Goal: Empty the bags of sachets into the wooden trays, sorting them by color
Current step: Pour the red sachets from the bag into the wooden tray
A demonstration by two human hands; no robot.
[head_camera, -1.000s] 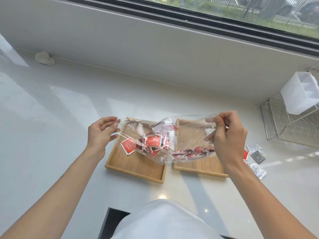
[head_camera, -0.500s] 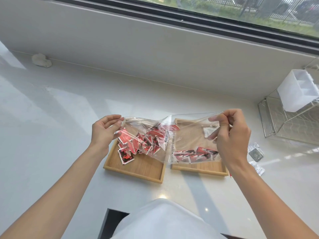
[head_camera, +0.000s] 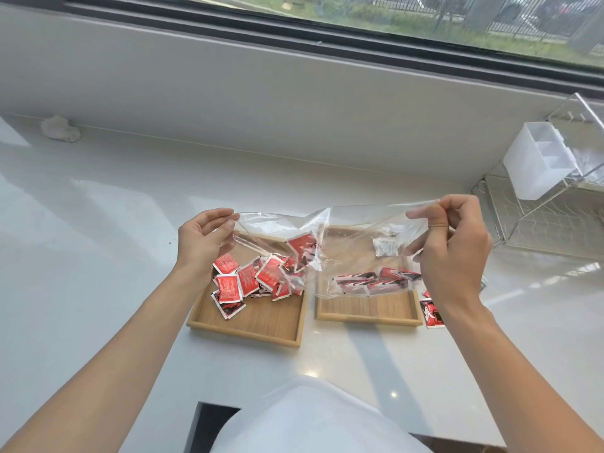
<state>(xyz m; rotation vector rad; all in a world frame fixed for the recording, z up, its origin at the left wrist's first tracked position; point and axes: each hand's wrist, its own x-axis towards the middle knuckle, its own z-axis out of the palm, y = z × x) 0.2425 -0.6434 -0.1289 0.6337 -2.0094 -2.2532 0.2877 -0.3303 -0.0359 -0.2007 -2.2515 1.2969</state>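
Head view: the bag (head_camera: 359,230) is stretched wide in the air, and both hands are grasping it. The left hand (head_camera: 202,240) pinches its left corner above the left tray (head_camera: 248,328). The right hand (head_camera: 454,253) pinches the far end, well to the right of that tray.

Red sachets (head_camera: 228,286) lie heaped in the left tray's back half, and one more sits at what looks like the bag's mouth above it. The job isn't done. A row of red-and-black sachets (head_camera: 376,282) lies low in the bag's right end, to the right of the left tray, with a white sachet (head_camera: 385,246) above them.

Here's the danger. Tip that right end up fast and the lot slides down together, so the white one could land among the reds and spoil the sort. A quick rush could also jump the left tray's low rim onto the table (head_camera: 98,256). One stray (head_camera: 431,313) already lies out there, well right of the left tray. The film is thin and slick too, so a slipped pinch would drop everything.
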